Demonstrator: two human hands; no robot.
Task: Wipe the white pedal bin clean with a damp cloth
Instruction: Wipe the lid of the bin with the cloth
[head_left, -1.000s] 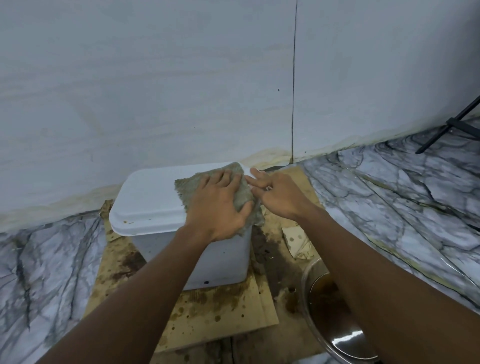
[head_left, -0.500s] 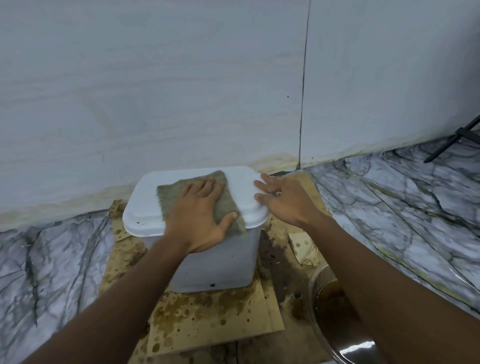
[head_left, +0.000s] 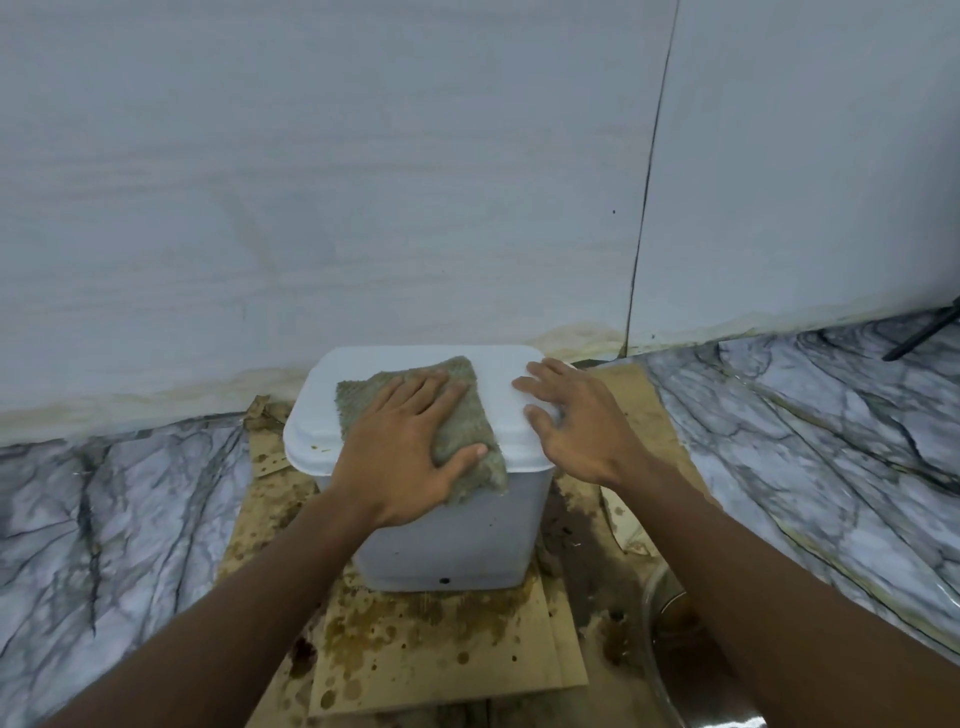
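head view. the white pedal bin (head_left: 457, 540) stands upright on a stained sheet of cardboard (head_left: 441, 649), close to the wall (head_left: 363, 182) and near the centre of the frame. its lid (head_left: 498, 371) is closed.

a grey-green cloth (head_left: 467, 415) lies flat on the lid. it covers the middle and near part, and one corner hangs over the front edge onto the bin's front face.

the left hand (head_left: 400, 457) lies palm down on the cloth, fingers straight and close together, thumb spread to the right. it presses the cloth against the lid and does not clasp it: the grip is released.

the right hand (head_left: 576, 421) rests on the bare right part of the lid, just beside the cloth, with fingers spread and nearly straight. it grasps nothing. the two hands do not touch.

brown specks show on the lid's front left rim.

the cardboard lies on a marble-patterned floor (head_left: 104, 519). a bowl (head_left: 670, 618) with brownish contents sits at the lower right, partly hidden by the right forearm. a thin black leg (head_left: 924, 332) enters at the right edge.
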